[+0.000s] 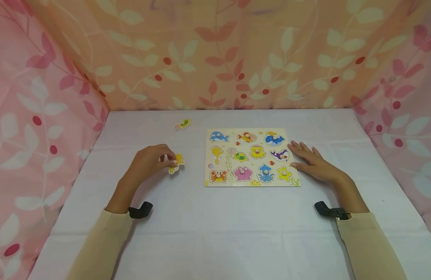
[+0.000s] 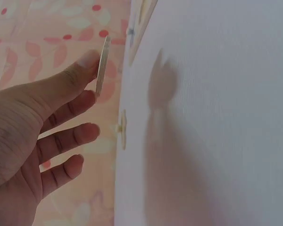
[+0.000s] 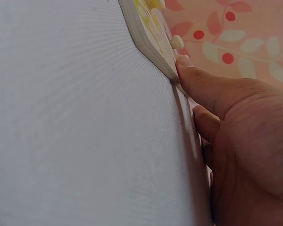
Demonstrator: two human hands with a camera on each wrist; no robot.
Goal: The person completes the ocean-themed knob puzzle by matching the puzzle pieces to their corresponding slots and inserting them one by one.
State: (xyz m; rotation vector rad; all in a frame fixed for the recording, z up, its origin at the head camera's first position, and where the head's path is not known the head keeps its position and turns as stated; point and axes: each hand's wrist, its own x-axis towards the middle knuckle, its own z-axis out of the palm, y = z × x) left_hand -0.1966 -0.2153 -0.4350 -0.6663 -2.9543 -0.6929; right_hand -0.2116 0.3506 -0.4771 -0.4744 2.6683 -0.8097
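Observation:
Left of the board, my left hand (image 1: 150, 161) pinches a yellow seahorse puzzle piece (image 1: 180, 158) between thumb and fingers. In the left wrist view the piece (image 2: 103, 68) shows edge-on, raised off the table, with the other fingers loosely spread below. My right hand (image 1: 315, 165) lies with fingers extended at the right edge of the wooden sea-animal puzzle board (image 1: 210, 134). Its thumb touches the board's edge in the right wrist view. Knobbed pieces fill most of the board. The seahorse recess (image 1: 217, 154) and turtle recess (image 1: 239, 156) show printed pictures without knobs.
A green turtle piece (image 1: 183, 124) lies on the white-covered table (image 1: 215, 225), behind the left hand. Floral cloth (image 1: 215, 54) hangs along the back and both sides. Each wrist wears a black camera mount, such as the left mount (image 1: 141, 210).

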